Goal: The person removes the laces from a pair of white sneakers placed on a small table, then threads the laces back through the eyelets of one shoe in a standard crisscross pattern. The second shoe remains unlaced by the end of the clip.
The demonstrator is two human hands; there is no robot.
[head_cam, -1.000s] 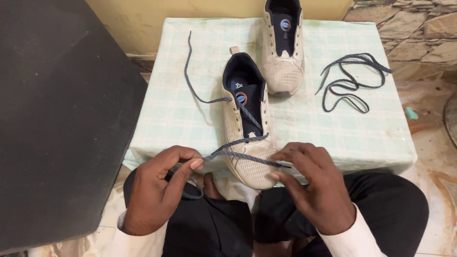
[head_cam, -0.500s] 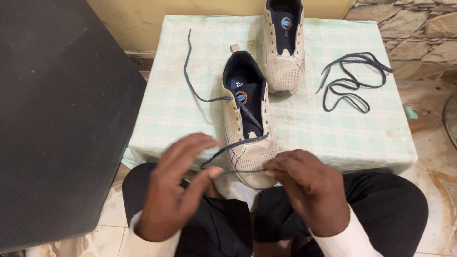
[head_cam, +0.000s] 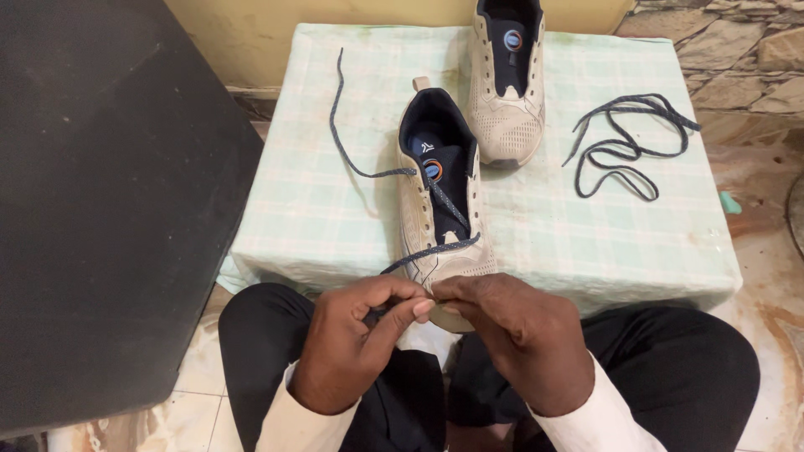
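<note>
A: Checking near shoe (head_cam: 440,209): where, which way?
B: Counter (head_cam: 335,201) front edge, long axis 12–6, toe at 6, heel at 12.
A: Hands?
B: Left hand (head_cam: 356,351) and right hand (head_cam: 511,335) touching at toe, both pinching dark lace (head_cam: 431,251).

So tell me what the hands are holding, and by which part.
Both the left hand and the right hand pinch the dark shoelace near its free end, at the toe of the nearer beige shoe.

Both hands meet low in front — the left hand (head_cam: 356,339) and right hand (head_cam: 511,335) curled, fingertips pinched together, white sleeves showing.
</note>
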